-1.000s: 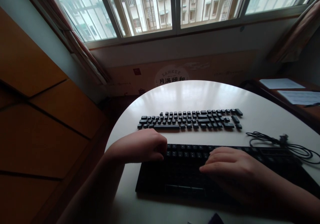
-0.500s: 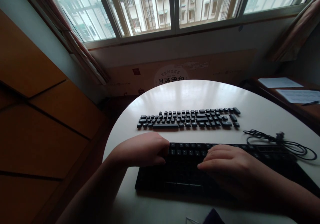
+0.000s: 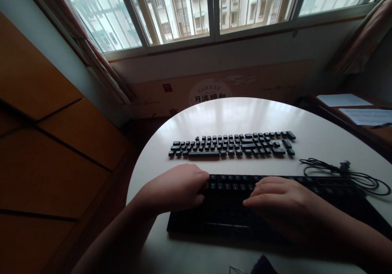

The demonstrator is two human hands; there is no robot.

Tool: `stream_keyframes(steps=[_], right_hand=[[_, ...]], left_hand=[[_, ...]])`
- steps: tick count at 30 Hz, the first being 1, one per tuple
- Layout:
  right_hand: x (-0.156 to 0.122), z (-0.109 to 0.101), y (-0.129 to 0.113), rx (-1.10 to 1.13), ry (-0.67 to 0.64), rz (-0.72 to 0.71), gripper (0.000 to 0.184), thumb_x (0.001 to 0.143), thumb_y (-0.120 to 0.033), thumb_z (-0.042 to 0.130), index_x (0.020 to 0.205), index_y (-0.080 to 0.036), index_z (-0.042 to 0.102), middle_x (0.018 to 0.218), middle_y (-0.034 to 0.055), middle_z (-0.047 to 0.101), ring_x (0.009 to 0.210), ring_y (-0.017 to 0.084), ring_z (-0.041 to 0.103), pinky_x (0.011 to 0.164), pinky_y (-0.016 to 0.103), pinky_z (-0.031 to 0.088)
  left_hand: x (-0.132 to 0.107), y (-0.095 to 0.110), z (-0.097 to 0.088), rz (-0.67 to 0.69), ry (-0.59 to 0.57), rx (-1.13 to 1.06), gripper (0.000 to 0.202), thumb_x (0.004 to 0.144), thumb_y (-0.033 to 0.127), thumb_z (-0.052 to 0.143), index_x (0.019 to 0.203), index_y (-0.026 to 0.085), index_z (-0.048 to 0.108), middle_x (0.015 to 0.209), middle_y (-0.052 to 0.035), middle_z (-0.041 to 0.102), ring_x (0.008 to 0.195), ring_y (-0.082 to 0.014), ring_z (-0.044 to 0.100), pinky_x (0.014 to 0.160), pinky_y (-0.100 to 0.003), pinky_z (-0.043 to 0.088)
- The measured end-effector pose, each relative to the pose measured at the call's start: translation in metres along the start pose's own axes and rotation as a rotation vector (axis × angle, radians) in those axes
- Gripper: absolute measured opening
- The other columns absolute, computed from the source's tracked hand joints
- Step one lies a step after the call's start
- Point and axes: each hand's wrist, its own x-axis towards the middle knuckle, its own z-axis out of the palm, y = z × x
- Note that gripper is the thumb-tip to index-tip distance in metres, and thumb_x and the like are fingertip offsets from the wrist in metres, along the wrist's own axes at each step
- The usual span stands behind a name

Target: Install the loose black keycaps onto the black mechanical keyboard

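A black keyboard [image 3: 226, 227] lies on the white table, its upper two rows of keys [image 3: 229, 181] showing and its lower middle dark, with few keys to be made out. Over its upper left part, my left hand [image 3: 186, 187] is closed, finger and thumb bent down at the end of the rows. Whatever is between them is hidden. My right hand [image 3: 280, 202] rests over the middle right of the keyboard, fingers together and bent, thumb side towards the left; its fingertips are partly hidden. Behind the keyboard, loose black keycaps [image 3: 232, 146] lie in keyboard-like rows.
A coiled black cable [image 3: 352, 176] lies at the keyboard's back right. The round white table [image 3: 239, 112] ends near a window wall. Papers [image 3: 364, 116] lie on a brown surface at right. A dark purple object [image 3: 263, 265] shows at the bottom edge.
The view has shifted very slightly, so the table things sit a little farther right. My left hand has tilted slightly; my right hand keeps its place on the keyboard.
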Motion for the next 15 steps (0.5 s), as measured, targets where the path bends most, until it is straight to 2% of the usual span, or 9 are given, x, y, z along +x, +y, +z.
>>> stream_keyframes(steps=[15], right_hand=[[0.0006, -0.0003, -0.0012, 0.009, 0.002, 0.0, 0.027, 0.102, -0.008, 0.046, 0.118, -0.021, 0.064, 0.099, 0.005, 0.067, 0.084, 0.018, 0.06, 0.073, 0.03, 0.045]], left_hand=[[0.0006, -0.0049, -0.0049, -0.027, -0.023, 0.007, 0.008, 0.075, 0.021, 0.063, 0.071, 0.02, 0.056, 0.071, 0.0011, 0.06, 0.063, -0.0143, 0.055, 0.056, -0.026, 0.037]])
